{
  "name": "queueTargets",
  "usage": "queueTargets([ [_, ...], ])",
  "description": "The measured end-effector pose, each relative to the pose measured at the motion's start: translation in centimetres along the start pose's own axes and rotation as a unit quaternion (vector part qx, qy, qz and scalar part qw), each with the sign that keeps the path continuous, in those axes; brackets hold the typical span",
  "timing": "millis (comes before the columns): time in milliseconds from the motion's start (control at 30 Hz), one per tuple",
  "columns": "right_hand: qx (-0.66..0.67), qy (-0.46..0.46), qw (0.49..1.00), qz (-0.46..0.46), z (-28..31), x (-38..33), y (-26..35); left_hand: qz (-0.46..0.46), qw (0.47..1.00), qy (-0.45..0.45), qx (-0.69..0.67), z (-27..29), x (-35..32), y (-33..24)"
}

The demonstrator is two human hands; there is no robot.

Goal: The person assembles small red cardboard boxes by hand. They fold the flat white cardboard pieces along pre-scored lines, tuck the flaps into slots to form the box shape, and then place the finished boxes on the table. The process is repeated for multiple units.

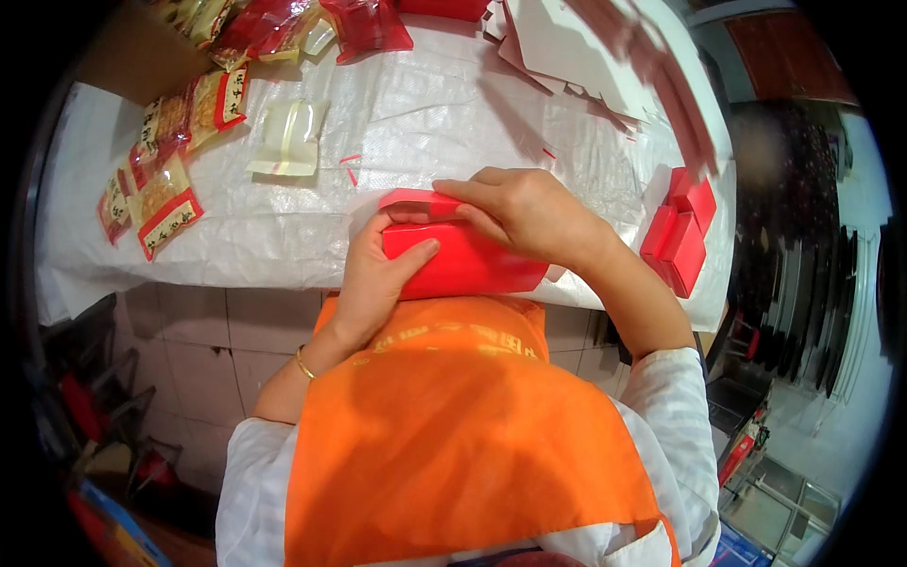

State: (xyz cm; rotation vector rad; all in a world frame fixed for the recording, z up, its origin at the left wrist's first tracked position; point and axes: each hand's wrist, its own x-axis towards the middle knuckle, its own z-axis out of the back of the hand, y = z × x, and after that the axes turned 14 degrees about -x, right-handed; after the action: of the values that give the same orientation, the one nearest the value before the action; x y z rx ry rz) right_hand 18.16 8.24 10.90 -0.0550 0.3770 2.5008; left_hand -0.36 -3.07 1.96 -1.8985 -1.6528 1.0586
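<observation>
A red cardboard box (472,266) lies at the table's near edge, just in front of my orange apron. My left hand (370,276) grips its left end, with the thumb on the near panel and the fingers reaching in at the opening. At the top, my right hand (529,213) pinches the far edge or flap of the box between thumb and fingers. Part of the box's right side is hidden under the right hand. Beyond the left hand, a pale sealed packet (288,139) lies flat on the white sheet.
Packaged snacks (170,206) with red and cream wrappers lie at the left, beside a brown carton (142,52). Red packets (368,26) are at the far side. Flat cardboard sheets (567,57) are stacked far right. Small red boxes (678,236) stand at the right edge of the white-covered table (425,123).
</observation>
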Motion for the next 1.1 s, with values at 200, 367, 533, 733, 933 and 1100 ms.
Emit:
queueTargets([
  [200,0.046,-0.079,0.995,0.039,-0.8,-0.6,-0.4,-0.006,1.000,0.011,-0.026,-0.1,-0.5,-0.4],
  [367,0.119,-0.056,0.991,0.005,-0.6,-1.5,0.1,-0.010,0.999,0.035,-0.019,-0.1,-1.1,-0.8],
  [533,0.159,-0.061,0.985,-0.013,-0.9,-1.6,0.0,-0.012,0.999,0.026,-0.028,0.1,-1.3,-0.4],
  [733,0.140,-0.070,0.988,-0.008,-1.1,-1.5,0.1,-0.023,1.000,0.011,0.005,0.2,-1.7,-0.3],
  [933,0.141,-0.045,0.989,-0.024,-0.7,-1.6,0.3,-0.022,1.000,-0.004,0.001,0.4,-1.9,0.0],
  [1100,0.150,-0.058,0.987,-0.015,-1.0,-1.7,-0.1,-0.028,0.999,-0.015,0.023,0.4,-2.2,0.0],
])
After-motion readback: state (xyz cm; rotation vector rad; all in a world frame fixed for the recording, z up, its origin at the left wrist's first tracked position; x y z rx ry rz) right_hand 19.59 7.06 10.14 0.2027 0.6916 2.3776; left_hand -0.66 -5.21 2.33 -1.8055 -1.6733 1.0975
